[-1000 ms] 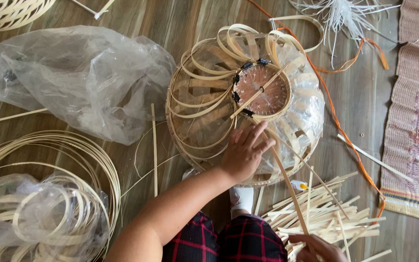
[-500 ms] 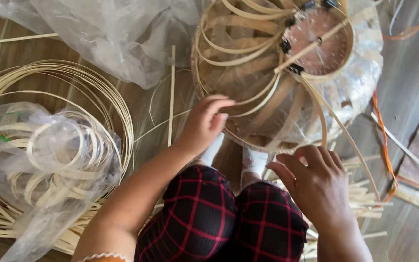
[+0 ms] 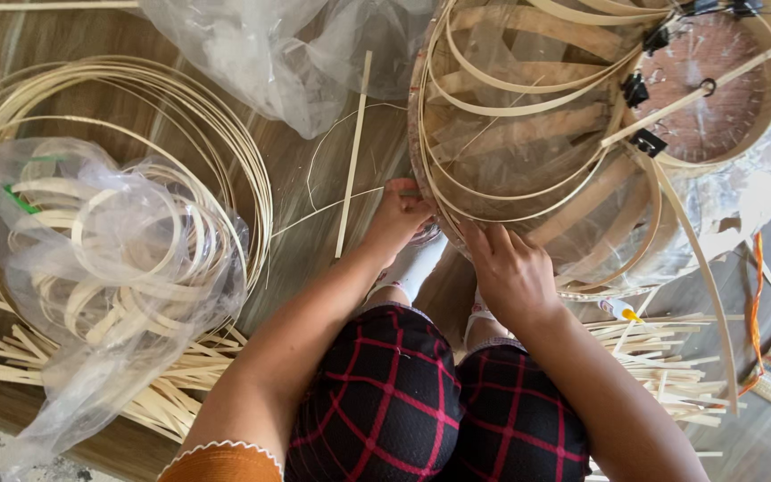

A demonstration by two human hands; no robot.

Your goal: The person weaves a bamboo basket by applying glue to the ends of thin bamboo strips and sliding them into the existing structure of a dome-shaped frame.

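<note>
both hands sit on the near rim of the bamboo basket frame [image 3: 528, 134], which lies on the wooden floor [image 3: 314, 223] just ahead of the knees and stretches away up and to the right. the left hand [image 3: 397, 219] curls its fingers [image 3: 412, 189] over the rim edge; the right hand [image 3: 512, 272] pinches the rim beside it. they are equally near. a loose bamboo strip [image 3: 352, 156] lies left of them.

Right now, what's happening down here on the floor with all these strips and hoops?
A seated person grips the near rim of a round frame of bent pale bamboo strips with both hands: left hand, right hand. Black binder clips pin strips near a round reddish-brown disc. Coiled bamboo hoops and a clear plastic bag of strip coils lie to the left.
</note>
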